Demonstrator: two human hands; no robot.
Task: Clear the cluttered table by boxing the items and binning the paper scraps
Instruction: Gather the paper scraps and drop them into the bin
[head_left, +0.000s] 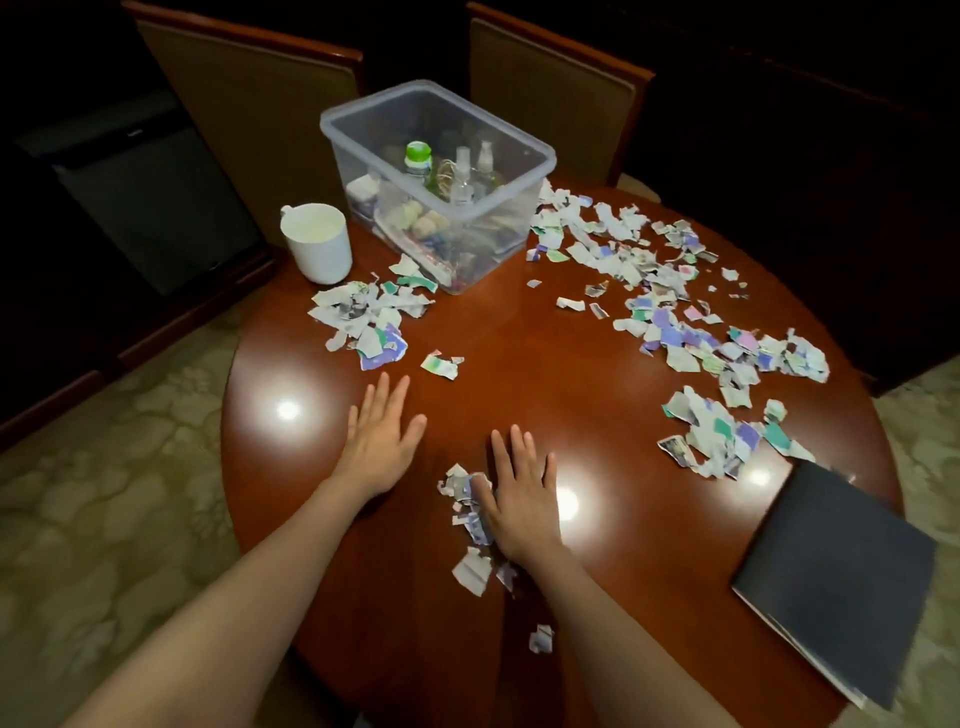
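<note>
Head-worn camera — facing forward and down, close over table (519, 338).

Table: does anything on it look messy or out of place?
Torn paper scraps litter the table, thickest on the right, with a heap by the white cup. The black folder overhangs the edge.

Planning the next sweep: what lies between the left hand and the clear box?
Head view: a pile of paper scraps and one loose scrap lie between left hand and clear box.

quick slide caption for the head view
Left hand and right hand open at the table, right one touching a scrap pile; clear box holds bottles.
</note>
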